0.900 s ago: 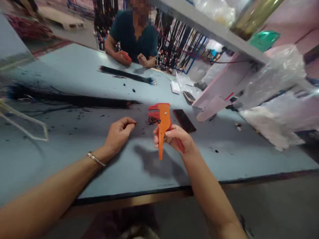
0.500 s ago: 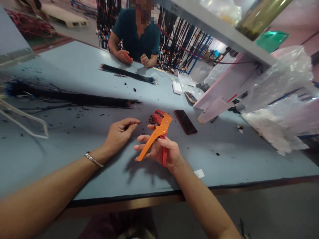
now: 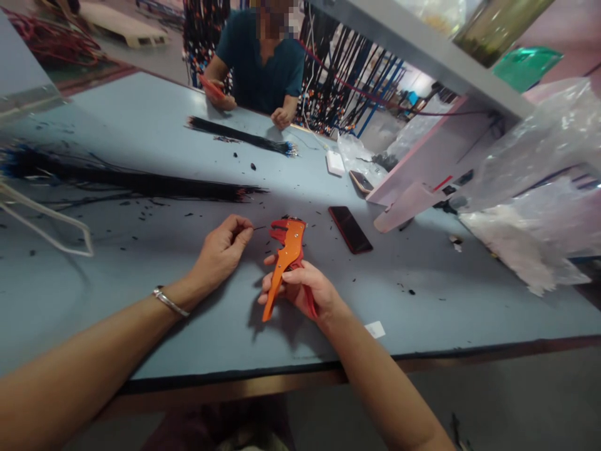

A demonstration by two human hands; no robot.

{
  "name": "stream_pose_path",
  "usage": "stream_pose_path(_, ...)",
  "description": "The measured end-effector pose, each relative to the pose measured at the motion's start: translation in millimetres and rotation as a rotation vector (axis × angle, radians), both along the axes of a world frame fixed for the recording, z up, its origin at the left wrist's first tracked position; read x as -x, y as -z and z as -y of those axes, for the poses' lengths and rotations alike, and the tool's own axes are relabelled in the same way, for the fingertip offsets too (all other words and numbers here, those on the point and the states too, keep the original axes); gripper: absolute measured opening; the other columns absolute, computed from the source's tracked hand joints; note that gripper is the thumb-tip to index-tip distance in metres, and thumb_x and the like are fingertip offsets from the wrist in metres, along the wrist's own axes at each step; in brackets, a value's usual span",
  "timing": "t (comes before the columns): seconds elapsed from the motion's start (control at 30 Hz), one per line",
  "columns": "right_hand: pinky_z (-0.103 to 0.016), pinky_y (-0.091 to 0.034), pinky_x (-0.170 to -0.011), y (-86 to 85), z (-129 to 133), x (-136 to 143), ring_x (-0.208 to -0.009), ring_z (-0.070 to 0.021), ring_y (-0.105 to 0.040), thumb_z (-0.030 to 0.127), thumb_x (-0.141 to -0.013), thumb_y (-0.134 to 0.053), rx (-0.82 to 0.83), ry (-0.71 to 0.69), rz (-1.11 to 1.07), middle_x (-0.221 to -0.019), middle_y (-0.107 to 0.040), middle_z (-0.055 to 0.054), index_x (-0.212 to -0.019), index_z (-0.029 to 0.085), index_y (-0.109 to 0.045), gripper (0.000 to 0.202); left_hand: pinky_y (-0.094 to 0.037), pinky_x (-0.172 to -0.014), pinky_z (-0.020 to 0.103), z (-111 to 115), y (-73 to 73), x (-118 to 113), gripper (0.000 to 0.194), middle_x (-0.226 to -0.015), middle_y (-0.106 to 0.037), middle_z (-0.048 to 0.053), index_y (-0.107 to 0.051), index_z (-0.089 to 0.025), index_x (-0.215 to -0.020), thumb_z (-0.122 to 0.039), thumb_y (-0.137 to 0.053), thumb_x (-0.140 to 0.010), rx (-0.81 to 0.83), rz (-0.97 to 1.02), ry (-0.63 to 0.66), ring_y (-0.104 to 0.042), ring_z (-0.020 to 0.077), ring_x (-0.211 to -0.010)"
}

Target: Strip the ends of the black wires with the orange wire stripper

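Note:
Between the thumb and fingers of my left hand (image 3: 225, 244) is a thin black wire (image 3: 259, 228), its short end pointing right. My right hand (image 3: 300, 285) is wrapped around an orange and red wire stripper (image 3: 292, 241), with the handles spread apart. The stripper's red jaws face left, a small gap away from the wire end. Beyond my hands lies a long bundle of black wires (image 3: 154, 183), its trimmed ends toward the middle of the table.
A phone (image 3: 350, 230) lies right of the stripper. Across the table (image 3: 197, 338), a co-worker (image 3: 265, 62) holds a red tool near a shorter wire bundle (image 3: 239, 135). A white wire frame (image 3: 70, 238) stands left; plastic bags (image 3: 526, 232) lie right.
My right hand has turned the wire stripper so its jaws face left toward the wire. My left hand has shifted slightly left, showing more wire. The co-worker's red tool has moved up and left.

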State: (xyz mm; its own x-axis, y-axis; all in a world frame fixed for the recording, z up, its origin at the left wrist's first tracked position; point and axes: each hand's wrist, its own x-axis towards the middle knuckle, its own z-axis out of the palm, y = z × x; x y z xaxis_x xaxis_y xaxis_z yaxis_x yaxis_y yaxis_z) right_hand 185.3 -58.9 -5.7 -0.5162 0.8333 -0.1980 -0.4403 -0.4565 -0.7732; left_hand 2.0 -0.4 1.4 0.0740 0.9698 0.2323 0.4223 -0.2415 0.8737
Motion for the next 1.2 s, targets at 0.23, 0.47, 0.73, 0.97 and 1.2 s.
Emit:
stream_pose_path(0.23, -0.039, -0.058, -0.068, -9.4, 3, -2, -0.07, -0.0227, -0.072, 0.019, -0.072, -0.065, -0.074, -0.042, 0.094, -0.081, -0.072, -0.004, -0.11, 0.016, -0.055, 0.039, -0.044, -0.065, 0.027, 0, 2.6, 0, 0.019, -0.068, -0.059, -0.001, -0.062, -0.02, -0.085, -0.037, -0.056, -0.081, 0.016, 0.125, 0.035, -0.055, 0.016, -0.066)
stream_pose_path(0.47, -0.038, -0.056, -0.067, -14.5, 6, 0, -0.074, -0.0227, -0.069, 0.017, -0.076, -0.061, -0.155, -0.036, 0.079, -0.083, -0.068, -0.004, -0.113, 0.017, -0.054, 0.038, -0.045, -0.068, 0.026, 0, 4.0, 0, 0.018, -0.075, -0.062, 0.0, -0.063, -0.02, -0.083, -0.037, -0.058, -0.081, -0.036, 0.163, -0.01, -0.055, 0.0158, -0.071)
stream_pose_path(0.73, -0.038, -0.052, -0.077, -10.7, -1, -9, -0.082, -0.0208, -0.064, 0.016, -0.068, -0.064, -0.288, 0.065, 0.179, -0.086, -0.062, -0.001, -0.117, 0.022, -0.05, 0.051, -0.039, -0.057, 0.025, 5, -2.5, -1, 0.017, -0.065, -0.052, -0.003, -0.058, -0.021, -0.082, -0.038, -0.055, -0.082, -0.048, 0.122, -0.007, -0.046, 0.0137, -0.06)
stream_pose_path(0.97, -0.033, -0.046, -0.079, -25.7, 3, -7, -0.076, -0.0176, -0.058, 0.014, -0.072, -0.055, -0.731, 0.319, 1.019, -0.088, -0.063, -0.001, -0.117, 0.022, -0.055, 0.046, -0.037, -0.056, 0.026, 6, -2.1, 0, 0.018, -0.064, -0.051, -0.002, -0.058, -0.021, -0.082, -0.038, -0.053, -0.082, -0.033, 0.112, 0.017, -0.045, 0.0138, -0.059)
stream_pose_path(1.2, -0.033, -0.048, -0.079, -19.8, 4, -5, -0.085, -0.0226, -0.063, 0.018, -0.074, -0.054, -0.976, 0.351, 1.193, -0.097, -0.068, -0.008, -0.106, 0.018, -0.061, 0.033, -0.041, -0.06, 0.026, 7, 0.8, 0, 0.02, -0.071, -0.059, 0.0, -0.059, -0.019, -0.083, -0.038, -0.054, -0.084, -0.027, 0.157, 0.05, -0.05, 0.0139, -0.063)
